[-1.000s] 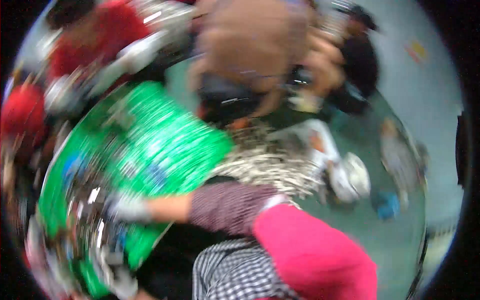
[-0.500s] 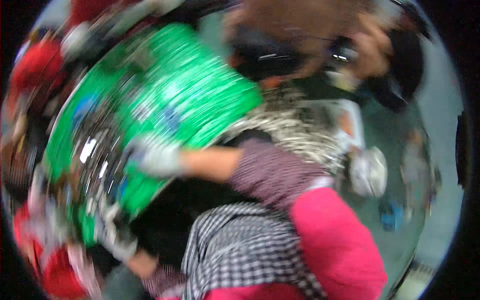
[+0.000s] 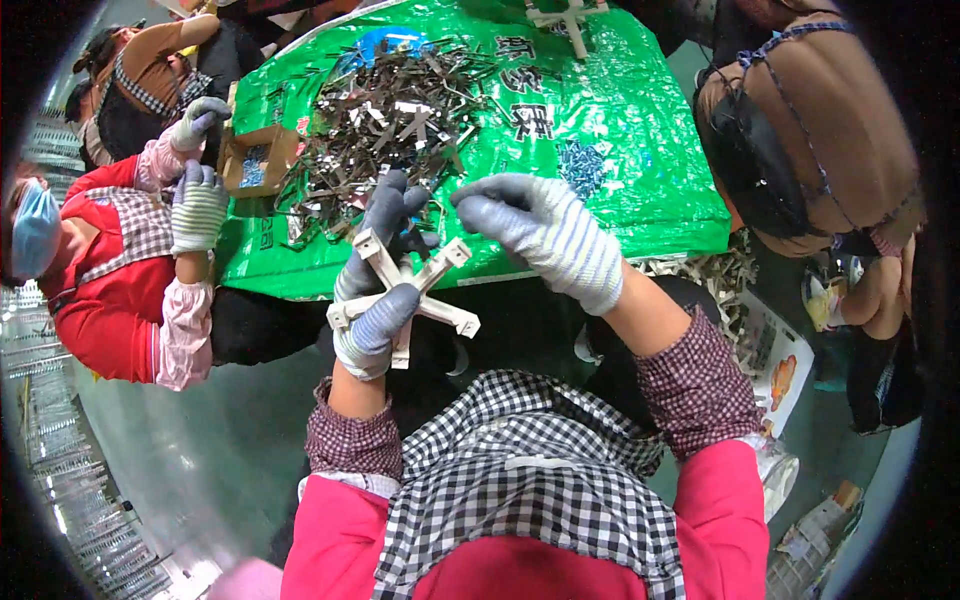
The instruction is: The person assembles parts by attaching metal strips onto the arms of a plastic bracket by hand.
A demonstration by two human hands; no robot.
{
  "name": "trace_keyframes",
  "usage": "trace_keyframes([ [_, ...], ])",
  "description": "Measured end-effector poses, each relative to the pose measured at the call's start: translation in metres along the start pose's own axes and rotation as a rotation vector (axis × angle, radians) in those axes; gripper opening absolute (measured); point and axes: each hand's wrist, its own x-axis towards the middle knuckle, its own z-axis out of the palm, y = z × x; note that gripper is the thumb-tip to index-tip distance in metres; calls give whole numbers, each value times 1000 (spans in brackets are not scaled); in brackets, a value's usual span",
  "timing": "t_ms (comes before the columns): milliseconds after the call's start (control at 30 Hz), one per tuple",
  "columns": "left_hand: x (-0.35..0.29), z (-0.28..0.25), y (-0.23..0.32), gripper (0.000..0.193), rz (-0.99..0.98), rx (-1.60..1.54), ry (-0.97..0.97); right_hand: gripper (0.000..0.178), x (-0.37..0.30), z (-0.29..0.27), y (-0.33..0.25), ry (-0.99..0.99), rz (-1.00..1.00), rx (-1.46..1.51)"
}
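My left hand [image 3: 375, 325], in a grey-and-white striped glove, grips a white star-shaped plastic base [image 3: 447, 312] with several arms. Its thumb lies across the front and the fingers reach behind the base. To the right, just above the near table edge, is my right hand [image 3: 545, 230] in the same kind of glove. The fingers bend toward the thumb, tips close together; whatever may be between them is too small to make out. Beyond both hands, a heap of dark and shiny metal strips [image 3: 400, 130] lies on the green plastic sheet [image 3: 650, 200].
A small pile of blue screws [image 3: 582, 168] lies on the sheet; more fill a cardboard box [image 3: 285, 150] at left. Another white base [image 3: 572, 22] rests at the far edge. A gloved co-worker in red [image 3: 110, 260] sits left, another person [image 3: 820, 140] right. White parts [image 3: 735, 285] heap beside the table.
The view has swung and steadied from a blur. My hands, earlier over the left part of the table, are now in front of me, with the white base in my left.
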Motion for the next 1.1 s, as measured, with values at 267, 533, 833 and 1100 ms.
trace_keyframes([
  [267, 6, 1, -9, 71, 42, 191, -110, 30, -2, -8, -12, -175, 59, 75],
  [533, 6, 3, -14, 59, 127, 389, -345, 30, 3, 1, 29, -69, 53, 48],
  [833, 10, 0, -8, 59, 85, 647, -502, 21, -6, -13, 27, -95, 32, -588],
  [1100, 12, -12, 9, 56, -19, 612, -600, 19, 3, -12, 26, -18, -74, -616],
])
